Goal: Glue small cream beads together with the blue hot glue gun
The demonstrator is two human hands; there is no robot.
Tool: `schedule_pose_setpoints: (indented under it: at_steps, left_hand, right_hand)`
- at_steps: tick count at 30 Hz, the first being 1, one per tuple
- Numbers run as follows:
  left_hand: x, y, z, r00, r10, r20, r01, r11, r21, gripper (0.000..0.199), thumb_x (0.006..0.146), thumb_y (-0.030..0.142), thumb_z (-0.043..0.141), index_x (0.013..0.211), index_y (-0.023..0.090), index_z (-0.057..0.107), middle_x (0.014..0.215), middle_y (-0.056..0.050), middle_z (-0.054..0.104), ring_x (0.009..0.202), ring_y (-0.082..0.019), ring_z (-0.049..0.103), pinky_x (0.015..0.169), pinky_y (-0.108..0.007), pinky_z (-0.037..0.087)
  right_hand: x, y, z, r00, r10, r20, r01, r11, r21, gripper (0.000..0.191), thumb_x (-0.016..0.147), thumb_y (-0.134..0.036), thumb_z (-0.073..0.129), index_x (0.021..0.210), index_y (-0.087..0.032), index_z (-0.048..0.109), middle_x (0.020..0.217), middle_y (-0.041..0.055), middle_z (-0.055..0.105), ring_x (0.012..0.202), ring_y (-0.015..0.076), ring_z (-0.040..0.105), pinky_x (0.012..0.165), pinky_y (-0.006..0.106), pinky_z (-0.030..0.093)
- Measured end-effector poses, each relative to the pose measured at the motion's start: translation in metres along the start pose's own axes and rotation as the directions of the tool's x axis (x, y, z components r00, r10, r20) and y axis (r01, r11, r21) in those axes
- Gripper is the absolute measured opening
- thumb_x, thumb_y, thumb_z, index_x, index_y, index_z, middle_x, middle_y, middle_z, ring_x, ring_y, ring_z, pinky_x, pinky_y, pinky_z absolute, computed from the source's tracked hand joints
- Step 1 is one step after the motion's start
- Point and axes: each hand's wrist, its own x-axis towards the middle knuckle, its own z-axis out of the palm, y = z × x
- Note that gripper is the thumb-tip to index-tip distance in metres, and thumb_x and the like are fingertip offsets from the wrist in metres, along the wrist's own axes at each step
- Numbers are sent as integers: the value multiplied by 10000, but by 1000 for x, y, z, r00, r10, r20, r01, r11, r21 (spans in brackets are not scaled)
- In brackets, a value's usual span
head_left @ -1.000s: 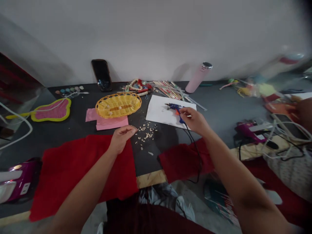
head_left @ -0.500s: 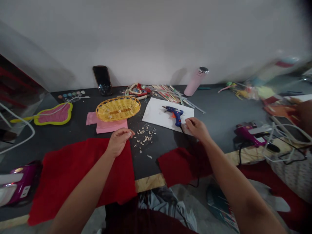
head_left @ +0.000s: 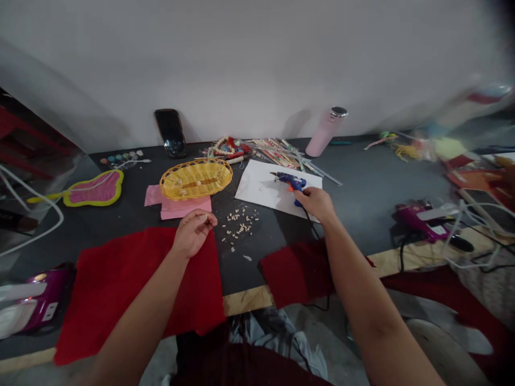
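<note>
Over the white board [head_left: 257,185], by its near edge, my right hand [head_left: 317,202] is touching the blue glue gun [head_left: 292,181]; I can't tell if it's gripping. Well apart, my left hand [head_left: 192,235] is hanging over the far right corner of the red cloth [head_left: 153,268], fingers bent. I guess I'm taking the gun, so next I'm needing a snug hold.

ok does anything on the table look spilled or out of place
The small pale pieces perhaps look spilled: they lie scattered loose on the dark tabletop beside the left hand, with no container around them.
</note>
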Motion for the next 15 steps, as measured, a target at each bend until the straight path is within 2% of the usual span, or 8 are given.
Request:
schedule_pose_setpoints:
  at_steps: [2,3,5,8,10,12,15]
  left_hand:
    - [-1,1,-3,1000,-5,10,5,999,-40,21,687,197,660,692,177,656,698,-18,620,701,-124,561,697,-275,458]
    - [-1,1,-3,1000,-17,15,17,998,-56,29,685,196,669,699,179,650,710,-16,621,704,-122,562,699,-277,462]
    - [-2,1,-4,998,-53,23,55,996,-68,55,685,194,680,710,180,633,736,-14,621,709,-118,565,707,-279,468]
    - [-3,1,-2,996,-85,15,85,996,-36,79,690,194,678,717,172,607,759,-18,616,726,-119,571,722,-279,472]
    - [-3,1,2,996,-87,13,88,996,-5,70,705,195,656,728,168,596,771,-26,617,728,-124,573,717,-278,470]
    - [-1,2,7,995,-96,24,95,995,20,45,722,198,616,726,167,584,760,-34,620,709,-129,573,698,-279,467]
    - [3,2,16,995,-99,26,97,994,49,53,717,204,562,681,165,563,682,-36,605,659,-142,568,649,-284,464]
  right_hand:
    - [-4,-3,-4,1000,27,13,-29,952,305,292,704,-455,583,661,-166,585,600,33,604,538,126,522,465,229,365]
    - [-6,-6,-7,998,38,43,-53,880,471,260,695,-426,603,682,-168,571,595,16,588,508,105,494,442,216,366]
    - [-12,-14,-11,990,35,134,-123,661,741,229,668,-379,642,711,-177,542,592,-11,552,470,78,449,392,191,356]
    - [-18,-29,-14,951,-50,306,-276,312,909,245,631,-346,677,735,-185,525,558,-48,470,432,55,387,341,167,318]
    - [-22,-37,-11,918,-127,376,-353,170,920,247,632,-337,676,757,-187,524,547,-66,428,426,46,373,346,161,329]
    - [-26,-42,-2,926,-145,349,-331,133,934,240,632,-313,680,762,-195,517,576,-63,453,462,52,426,390,167,385]
    - [-35,-44,15,973,-88,214,-198,163,967,228,624,-256,682,777,-207,521,756,-28,583,593,77,536,469,190,444]
